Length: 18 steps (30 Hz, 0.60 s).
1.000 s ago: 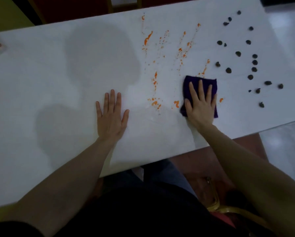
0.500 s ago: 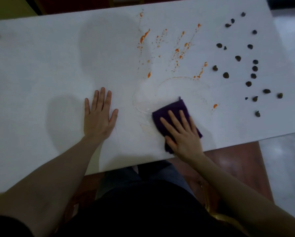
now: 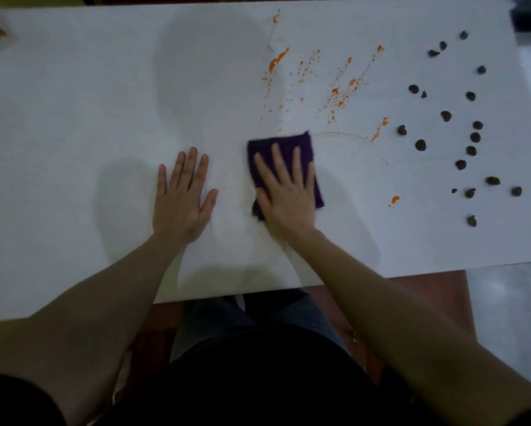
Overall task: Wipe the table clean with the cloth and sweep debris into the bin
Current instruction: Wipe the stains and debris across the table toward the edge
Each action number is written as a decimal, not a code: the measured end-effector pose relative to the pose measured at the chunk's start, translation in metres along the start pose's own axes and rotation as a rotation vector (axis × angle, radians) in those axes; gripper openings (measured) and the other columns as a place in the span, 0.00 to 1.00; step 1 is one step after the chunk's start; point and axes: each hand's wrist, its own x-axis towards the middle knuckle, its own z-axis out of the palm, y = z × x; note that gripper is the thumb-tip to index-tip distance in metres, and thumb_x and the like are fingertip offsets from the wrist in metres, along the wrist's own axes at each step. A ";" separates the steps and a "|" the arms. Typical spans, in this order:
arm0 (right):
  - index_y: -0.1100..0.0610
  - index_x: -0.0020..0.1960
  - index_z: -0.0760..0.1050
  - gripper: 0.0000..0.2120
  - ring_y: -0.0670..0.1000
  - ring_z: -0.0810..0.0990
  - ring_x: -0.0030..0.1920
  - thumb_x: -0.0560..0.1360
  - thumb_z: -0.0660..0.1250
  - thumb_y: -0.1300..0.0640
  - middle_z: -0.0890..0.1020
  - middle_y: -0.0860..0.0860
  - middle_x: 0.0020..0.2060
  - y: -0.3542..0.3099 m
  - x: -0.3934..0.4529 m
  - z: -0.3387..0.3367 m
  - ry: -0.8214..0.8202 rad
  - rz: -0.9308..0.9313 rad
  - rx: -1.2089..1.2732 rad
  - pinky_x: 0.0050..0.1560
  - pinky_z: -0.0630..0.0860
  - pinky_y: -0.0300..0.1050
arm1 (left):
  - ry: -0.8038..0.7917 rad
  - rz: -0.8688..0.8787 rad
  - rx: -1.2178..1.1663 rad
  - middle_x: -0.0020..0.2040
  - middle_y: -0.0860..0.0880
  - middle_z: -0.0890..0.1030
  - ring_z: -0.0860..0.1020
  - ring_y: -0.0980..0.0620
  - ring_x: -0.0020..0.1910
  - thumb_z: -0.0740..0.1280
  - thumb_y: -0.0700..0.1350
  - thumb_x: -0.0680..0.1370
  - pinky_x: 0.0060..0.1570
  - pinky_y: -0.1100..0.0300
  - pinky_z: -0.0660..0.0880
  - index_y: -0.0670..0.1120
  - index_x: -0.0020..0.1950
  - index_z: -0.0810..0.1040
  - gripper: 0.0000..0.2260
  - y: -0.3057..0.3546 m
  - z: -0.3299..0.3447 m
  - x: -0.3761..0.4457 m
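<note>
Pressing the purple cloth (image 3: 288, 149) flat onto the white table (image 3: 73, 118) — right hand (image 3: 288, 192) spread on top, fingers extended, not clenched.

Left hand (image 3: 181, 195) lies open and flat just beside it, grasping nothing, toward the near edge. Orange splatter (image 3: 338, 93) remains beyond the cloth toward the far edge — dark debris pieces (image 3: 470, 139) scatter toward the right end.

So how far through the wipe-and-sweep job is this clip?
Early. The near strip beside the left hand looks wiped. The right hand presses the purple cloth flat. Orange splatter and dark debris remain; no bin visible.
</note>
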 end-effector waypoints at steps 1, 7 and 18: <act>0.46 0.79 0.56 0.28 0.62 0.48 0.79 0.80 0.55 0.46 0.56 0.51 0.79 -0.003 -0.017 0.003 -0.005 -0.068 0.012 0.77 0.45 0.62 | -0.002 -0.002 0.004 0.82 0.49 0.47 0.46 0.50 0.81 0.46 0.59 0.82 0.78 0.44 0.43 0.49 0.82 0.48 0.30 0.000 0.000 0.000; 0.46 0.78 0.59 0.29 0.58 0.51 0.79 0.78 0.58 0.46 0.57 0.49 0.79 0.064 -0.107 0.000 0.005 -0.091 0.004 0.77 0.53 0.61 | 0.003 -0.003 0.001 0.82 0.48 0.48 0.47 0.49 0.81 0.48 0.58 0.83 0.78 0.44 0.44 0.49 0.82 0.48 0.29 0.001 0.000 0.001; 0.45 0.80 0.54 0.30 0.63 0.48 0.79 0.79 0.54 0.40 0.54 0.52 0.80 0.084 -0.015 -0.013 0.045 0.313 0.019 0.77 0.46 0.64 | 0.013 -0.001 0.006 0.82 0.48 0.48 0.47 0.48 0.81 0.47 0.58 0.83 0.78 0.43 0.44 0.49 0.82 0.48 0.29 -0.001 0.002 0.000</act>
